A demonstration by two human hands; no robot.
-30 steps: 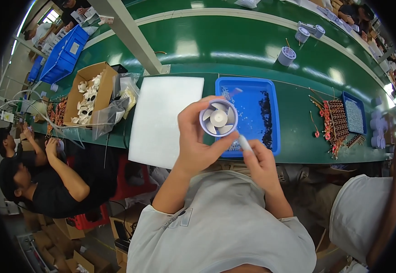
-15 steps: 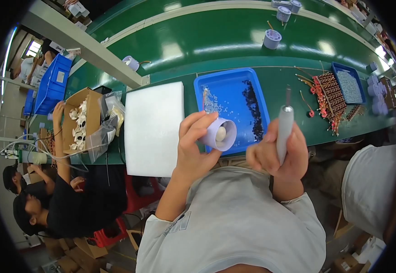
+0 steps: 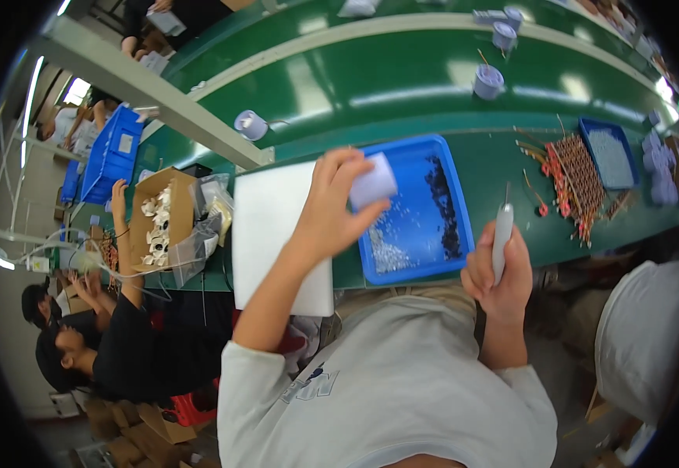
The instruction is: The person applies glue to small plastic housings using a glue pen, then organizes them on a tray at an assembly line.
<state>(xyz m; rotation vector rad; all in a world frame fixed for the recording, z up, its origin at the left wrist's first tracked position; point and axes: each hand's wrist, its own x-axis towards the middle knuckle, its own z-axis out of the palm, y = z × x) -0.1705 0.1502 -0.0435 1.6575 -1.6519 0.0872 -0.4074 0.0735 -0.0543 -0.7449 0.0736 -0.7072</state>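
Observation:
My left hand (image 3: 322, 201) is closed around a lavender plastic cylindrical housing (image 3: 375, 184), tilted over the left part of a blue tray (image 3: 413, 273). Its open end is turned from view. Beneath it in the tray lie small pale bits (image 3: 388, 253), too small to name, and a strip of small black pieces (image 3: 443, 207) runs along the right side. My right hand (image 3: 503, 273) grips a pen-shaped screwdriver (image 3: 502, 238) with a pale grey handle, its thin metal shaft pointing up. The screwdriver is apart from the housing, near the tray's right edge.
Left of the tray lies a white foam slab (image 3: 269, 226); beyond it stand a cardboard box (image 3: 141, 234) of white parts and a slanting metal post (image 3: 176, 105). To the right are wired brown parts (image 3: 572, 175) and a blue tray of pale pieces (image 3: 611, 156). Co-workers sit on both sides.
My left hand has moved up and turned the housing, so its open end no longer shows. My right hand has lowered slightly with the screwdriver. The whole view has shifted a little.

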